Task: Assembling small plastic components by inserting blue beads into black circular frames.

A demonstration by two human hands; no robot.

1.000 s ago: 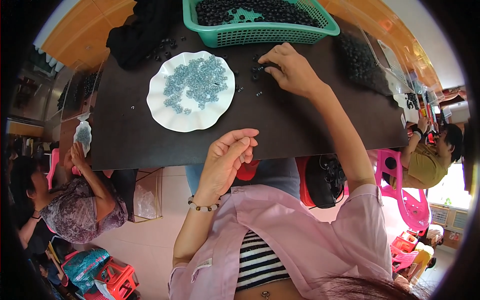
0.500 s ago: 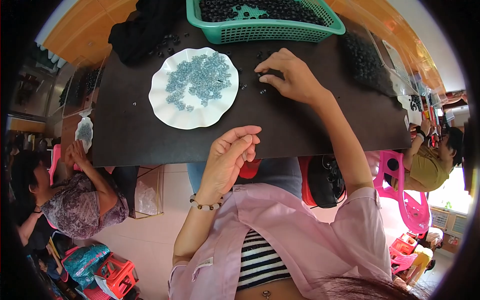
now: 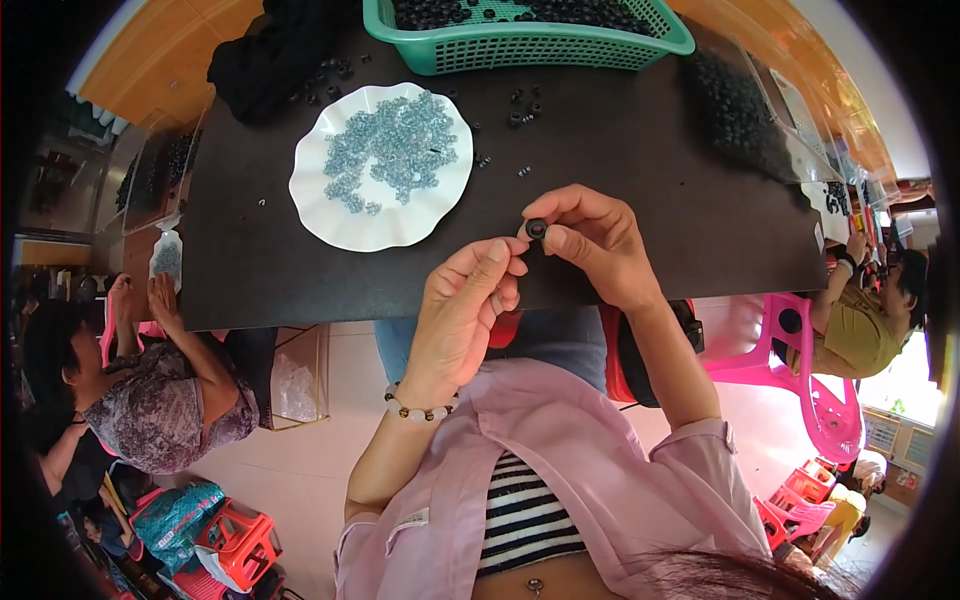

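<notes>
Pale floor tiles [image 3: 310, 470] lie below the near edge of a dark brown table [image 3: 640, 150]. Just over that edge, the right hand [image 3: 605, 250] pinches a black ring [image 3: 537, 229] between thumb and forefinger, its hole in plain sight. The left hand [image 3: 462, 315] is curled narrow, its fingertips just beside the ring; whether it holds something small I cannot tell. Good handling here, I judge, means a light grip on the ring's outer wall, the hole left uncovered, wrists steady, and both hands over the tabletop so that a slipped piece lands there. Farther off to the left, a scalloped white plate [image 3: 335, 228] bears clear bluish pieces [image 3: 400, 140]. Right of it lie a few loose clear bits [image 3: 524, 172] and, beyond them, loose black pieces [image 3: 516, 119]. At the far side stands a green basket [image 3: 540, 52] with many black pieces inside.
</notes>
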